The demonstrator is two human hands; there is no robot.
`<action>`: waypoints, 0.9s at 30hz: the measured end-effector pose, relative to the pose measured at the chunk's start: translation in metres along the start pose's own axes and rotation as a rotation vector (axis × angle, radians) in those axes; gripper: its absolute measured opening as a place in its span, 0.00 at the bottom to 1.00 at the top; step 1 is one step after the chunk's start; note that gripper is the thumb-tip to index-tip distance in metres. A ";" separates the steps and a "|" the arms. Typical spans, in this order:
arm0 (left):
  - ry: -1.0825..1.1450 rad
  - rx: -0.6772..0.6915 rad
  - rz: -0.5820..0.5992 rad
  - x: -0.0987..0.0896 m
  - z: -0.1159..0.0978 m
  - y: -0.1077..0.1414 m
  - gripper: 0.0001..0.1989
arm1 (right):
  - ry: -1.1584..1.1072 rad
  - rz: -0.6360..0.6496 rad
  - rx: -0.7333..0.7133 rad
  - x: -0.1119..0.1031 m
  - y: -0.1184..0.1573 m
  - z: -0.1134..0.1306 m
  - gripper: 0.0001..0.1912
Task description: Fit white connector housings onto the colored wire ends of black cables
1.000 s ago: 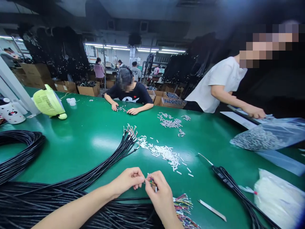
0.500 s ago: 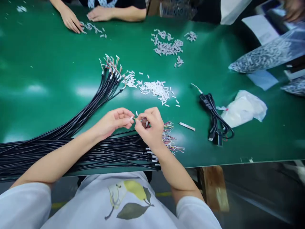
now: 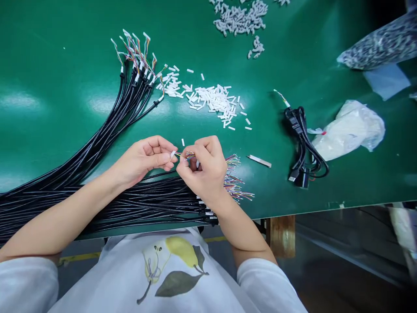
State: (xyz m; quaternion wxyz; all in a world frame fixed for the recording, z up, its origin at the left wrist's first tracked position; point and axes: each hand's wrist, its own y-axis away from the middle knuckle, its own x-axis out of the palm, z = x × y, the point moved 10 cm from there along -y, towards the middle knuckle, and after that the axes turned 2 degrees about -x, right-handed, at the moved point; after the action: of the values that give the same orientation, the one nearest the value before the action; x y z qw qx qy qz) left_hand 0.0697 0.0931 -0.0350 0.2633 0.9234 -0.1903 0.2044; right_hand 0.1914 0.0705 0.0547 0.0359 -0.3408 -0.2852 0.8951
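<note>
My left hand (image 3: 148,160) pinches a small white piece (image 3: 173,154) between thumb and forefinger; whether it is a sleeve or a connector I cannot tell. Thin coloured wires (image 3: 188,155) run from it into my right hand (image 3: 206,170), whose thumb and fingers are closed on them. Below both hands lies a thick bundle of black cables (image 3: 156,202), with stripped coloured wire ends (image 3: 235,188) fanning out at its right. A second bundle of black cables (image 3: 104,130) curves up to the left, ending in white connectors (image 3: 140,45). One loose white tube (image 3: 183,142) lies just beyond my fingers.
A pile of short white tubes (image 3: 213,99) lies ahead, with grey parts (image 3: 243,19) behind it. To the right are a small blade-like tool (image 3: 259,161), a coiled black USB cable (image 3: 298,145), a white plastic bag (image 3: 353,130) and a bag of grey parts (image 3: 384,43).
The view has tilted down and come closer, so the co-worker's hands at the far side are out of sight. Both my hands keep their pinch on the white piece and wires.
</note>
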 end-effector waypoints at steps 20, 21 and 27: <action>-0.144 -0.005 -0.057 -0.005 -0.003 0.002 0.16 | 0.118 0.002 -0.114 0.003 0.006 0.009 0.06; -0.138 -0.005 -0.055 -0.005 -0.002 0.002 0.16 | 0.117 -0.003 -0.113 0.002 0.006 0.009 0.06; -0.088 -0.011 -0.025 -0.002 -0.002 0.001 0.13 | 0.047 -0.003 -0.089 0.001 0.004 0.011 0.07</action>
State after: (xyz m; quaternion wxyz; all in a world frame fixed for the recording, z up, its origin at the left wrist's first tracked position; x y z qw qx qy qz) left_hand 0.0666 0.0940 -0.0336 0.2623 0.9324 -0.1910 0.1594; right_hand 0.1846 0.0621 0.0583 0.0287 -0.3625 -0.3242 0.8733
